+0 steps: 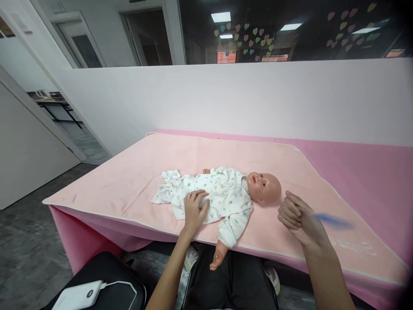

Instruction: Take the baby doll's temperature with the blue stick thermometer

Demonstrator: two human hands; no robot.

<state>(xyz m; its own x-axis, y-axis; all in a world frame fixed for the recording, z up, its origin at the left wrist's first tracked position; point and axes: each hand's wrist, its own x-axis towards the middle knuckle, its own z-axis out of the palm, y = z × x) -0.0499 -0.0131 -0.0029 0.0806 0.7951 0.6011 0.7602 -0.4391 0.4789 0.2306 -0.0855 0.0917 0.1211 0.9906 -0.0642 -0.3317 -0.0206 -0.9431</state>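
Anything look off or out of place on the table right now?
One thing: the baby doll lies close to the near edge of the pink blanket, and its near arm hangs over the table edge. The left hand rests on its romper; the right hand holds a blurred blue object.

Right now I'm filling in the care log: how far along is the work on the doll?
Done: the baby doll lies on its back on the pink towel, dressed in a printed onesie. In hand: the left hand rests on its belly; the right hand holds a blurred blue object beside the head. Left: the near arm hangs off the edge.
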